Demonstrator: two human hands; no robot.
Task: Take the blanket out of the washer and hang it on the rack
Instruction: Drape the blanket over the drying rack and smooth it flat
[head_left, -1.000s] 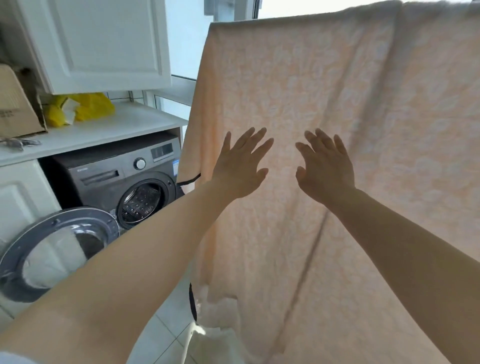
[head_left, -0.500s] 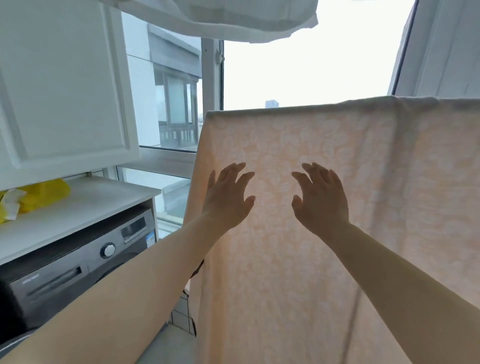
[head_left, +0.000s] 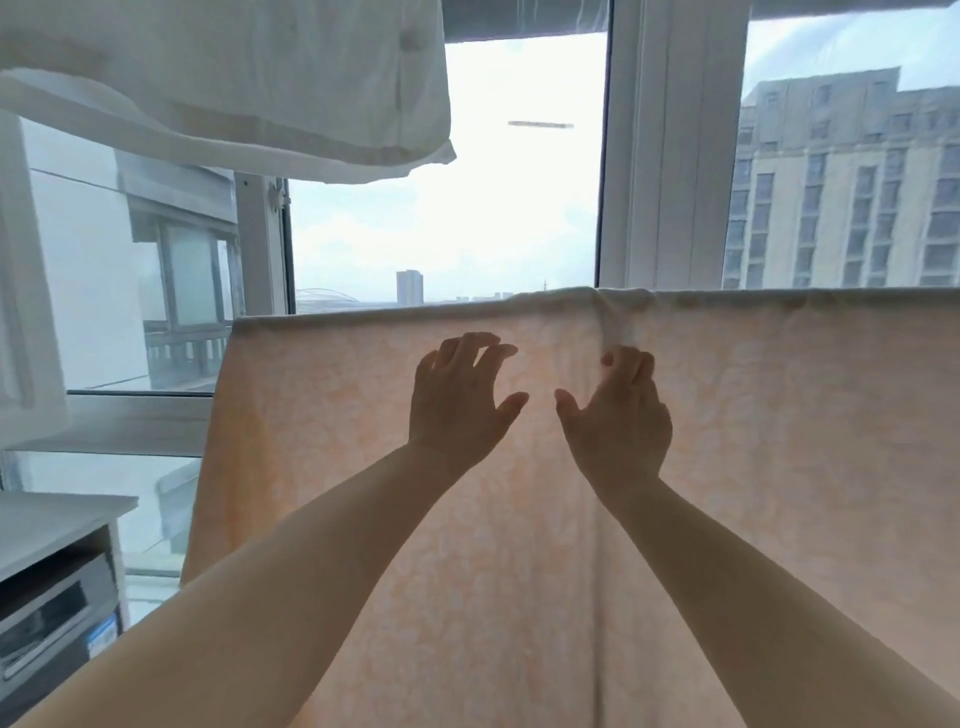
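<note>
Blanket (head_left: 753, 467) up and draped: the peach, patterned blanket hangs over a straight edge that runs from nine o'clock across to three o'clock through the middle of the view, its front falling down to six o'clock. The rack beneath that fold is hidden by the cloth. Both arms reach up from the bottom corners toward the centre. The left hand (head_left: 457, 405) is spread, fingers loosely bent, thumb out toward three o'clock, gripping nothing; whether its fingertips touch the cloth cannot be told. Just beside it, at its three o'clock, the right hand (head_left: 618, 421) has its fingers curled in at the top, right under a small pucker in the blanket's upper edge, thumb out toward nine o'clock; whether it pinches the fabric there cannot be told. At eleven o'clock a white cloth (head_left: 234, 88) hangs overhead. Behind the blanket stands a window frame (head_left: 670, 156), with an apartment block (head_left: 852, 192) outside at two o'clock. Down at eight o'clock sits the grey washer (head_left: 57, 639), tucked under a white shelf (head_left: 52, 525).
</note>
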